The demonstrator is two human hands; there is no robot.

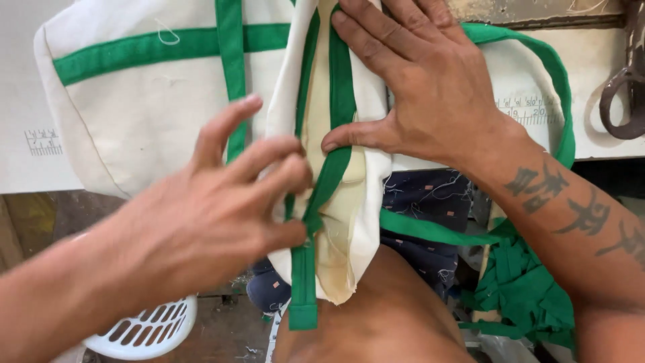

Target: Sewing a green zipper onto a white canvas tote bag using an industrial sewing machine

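Note:
A cream canvas bag (141,114) with green webbing trim lies across the white work table (27,81), its folded edge hanging over the front. My left hand (222,202) pinches the green strap (336,168) and cream fabric near the table's edge. My right hand (416,87) lies flat on the fold further up, thumb pressed on the strap. The strap's loose end (304,296) dangles toward my lap.
Dark metal shears (625,94) rest on the table at the far right. A heap of green webbing (531,296) sits at the lower right. A white slotted plastic basket (148,329) stands on the floor lower left. Printed ruler marks (44,141) show on the table.

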